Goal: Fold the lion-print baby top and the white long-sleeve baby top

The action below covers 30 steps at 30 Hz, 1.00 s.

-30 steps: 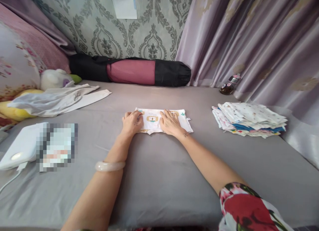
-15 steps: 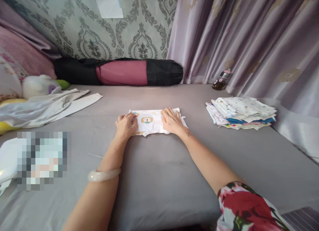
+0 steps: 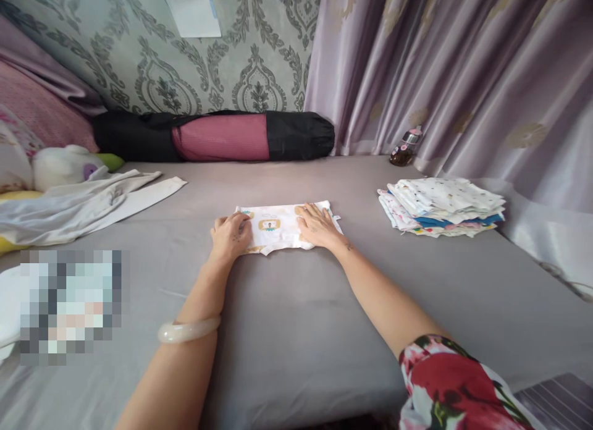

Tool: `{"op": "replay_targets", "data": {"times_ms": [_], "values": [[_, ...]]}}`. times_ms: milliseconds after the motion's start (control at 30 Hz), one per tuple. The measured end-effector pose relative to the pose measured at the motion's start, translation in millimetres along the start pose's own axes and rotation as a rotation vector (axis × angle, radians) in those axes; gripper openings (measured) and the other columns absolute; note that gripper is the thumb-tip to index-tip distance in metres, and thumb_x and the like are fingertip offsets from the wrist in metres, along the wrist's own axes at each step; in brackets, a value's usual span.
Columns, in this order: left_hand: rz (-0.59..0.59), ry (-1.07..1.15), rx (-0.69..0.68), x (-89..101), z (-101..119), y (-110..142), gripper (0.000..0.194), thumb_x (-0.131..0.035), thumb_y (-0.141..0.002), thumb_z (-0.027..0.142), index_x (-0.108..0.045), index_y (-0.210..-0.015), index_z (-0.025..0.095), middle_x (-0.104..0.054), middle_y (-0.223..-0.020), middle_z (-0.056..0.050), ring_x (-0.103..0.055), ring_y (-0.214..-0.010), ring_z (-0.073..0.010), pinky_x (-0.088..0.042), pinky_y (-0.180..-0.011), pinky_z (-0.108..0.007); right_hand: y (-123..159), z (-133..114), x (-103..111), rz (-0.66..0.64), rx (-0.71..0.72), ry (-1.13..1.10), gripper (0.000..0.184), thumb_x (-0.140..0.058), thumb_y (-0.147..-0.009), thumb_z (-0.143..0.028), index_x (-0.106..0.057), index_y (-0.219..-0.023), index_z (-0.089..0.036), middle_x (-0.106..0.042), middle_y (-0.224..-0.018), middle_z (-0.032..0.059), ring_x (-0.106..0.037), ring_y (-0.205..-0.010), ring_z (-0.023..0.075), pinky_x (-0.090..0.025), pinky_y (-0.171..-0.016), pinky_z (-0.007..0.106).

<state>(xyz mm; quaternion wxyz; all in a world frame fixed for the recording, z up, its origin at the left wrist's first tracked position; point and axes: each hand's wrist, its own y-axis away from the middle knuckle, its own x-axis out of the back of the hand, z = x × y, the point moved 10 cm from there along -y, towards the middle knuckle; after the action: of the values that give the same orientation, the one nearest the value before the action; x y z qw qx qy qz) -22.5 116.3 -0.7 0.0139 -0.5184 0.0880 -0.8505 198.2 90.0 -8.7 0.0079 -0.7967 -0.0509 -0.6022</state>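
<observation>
A small white garment (image 3: 278, 231) with tan and teal cartoon prints lies folded into a rectangle on the grey bed sheet. At its left edge, my left hand (image 3: 230, 235) has its fingers curled in and closed on the cloth. The right side of the garment is under my right hand (image 3: 317, 225), which lies flat with the fingers spread and pressed on the fabric. A small tag sticks out past the garment's right edge. A pale bangle (image 3: 189, 330) circles my left forearm.
To the right stands a stack of folded printed clothes (image 3: 442, 207). Behind it is a brown bottle (image 3: 404, 149) by the curtain (image 3: 430, 65). A black and maroon roll (image 3: 220, 137) lies along the wall. At left are loose pale clothes (image 3: 106, 198), a plush toy (image 3: 62, 167) and a blurred-out object (image 3: 74, 306).
The view has shifted slightly, so everything sits a little further left. Both hands keep the same places on the garment, and its fold looks the same.
</observation>
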Motion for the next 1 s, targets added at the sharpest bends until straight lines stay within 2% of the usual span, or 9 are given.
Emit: {"op": "replay_targets", "data": {"times_ms": [200, 333, 500, 733, 1000], "values": [[0.001, -0.015, 0.001, 0.6, 0.0, 0.3, 0.034, -0.044, -0.089, 0.031, -0.068, -0.113, 0.026, -0.064, -0.131, -0.001, -0.049, -0.123, -0.0315, -0.035, -0.101, -0.046, -0.3, 18.4, 4.7, 0.051, -0.076, 0.068, 0.056, -0.019, -0.102, -0.037, -0.036, -0.149, -0.014, -0.026, -0.160, 0.0121, -0.017, -0.149, 0.0252, -0.008, -0.120, 0.051], [0.012, -0.006, -0.015, 0.8, 0.5, 0.2, 0.033, -0.045, -0.089, 0.031, -0.068, -0.113, 0.026, -0.065, -0.130, -0.002, -0.053, -0.116, -0.0292, -0.034, -0.102, -0.045, -1.0, 23.9, 3.0, 0.023, -0.109, 0.068, 0.058, -0.016, -0.102, -0.039, -0.033, -0.151, -0.014, -0.024, -0.161, 0.0110, -0.015, -0.149, 0.0253, -0.010, -0.120, 0.051], [0.016, -0.016, -0.013, 0.8, -0.7, 0.0, 0.034, -0.045, -0.089, 0.032, -0.068, -0.113, 0.027, -0.064, -0.131, -0.002, -0.050, -0.121, -0.0316, -0.036, -0.101, -0.047, -0.8, 26.0, 3.1, -0.003, -0.115, 0.047, 0.059, -0.016, -0.101, -0.041, -0.032, -0.152, -0.015, -0.022, -0.161, 0.0106, -0.015, -0.149, 0.0243, -0.011, -0.120, 0.049], [0.012, -0.004, -0.025, -0.3, -1.9, -1.3, 0.034, -0.044, -0.090, 0.032, -0.068, -0.114, 0.027, -0.065, -0.130, -0.002, -0.051, -0.119, -0.0314, -0.036, -0.101, -0.048, 0.2, 48.6, 6.2, -0.013, -0.228, 0.041, 0.065, -0.014, -0.100, -0.044, -0.025, -0.154, -0.009, -0.014, -0.163, 0.0112, -0.009, -0.150, 0.0242, -0.009, -0.120, 0.049], [0.004, -0.005, -0.019, 0.1, -0.9, -1.3, 0.034, -0.045, -0.089, 0.032, -0.068, -0.113, 0.026, -0.065, -0.129, -0.002, -0.052, -0.119, -0.0312, -0.037, -0.102, -0.048, 0.0, 49.1, 5.6, -0.015, -0.227, 0.007, 0.065, -0.016, -0.101, -0.044, -0.025, -0.154, -0.009, -0.014, -0.163, 0.0110, -0.008, -0.150, 0.0240, -0.009, -0.121, 0.048]]}}
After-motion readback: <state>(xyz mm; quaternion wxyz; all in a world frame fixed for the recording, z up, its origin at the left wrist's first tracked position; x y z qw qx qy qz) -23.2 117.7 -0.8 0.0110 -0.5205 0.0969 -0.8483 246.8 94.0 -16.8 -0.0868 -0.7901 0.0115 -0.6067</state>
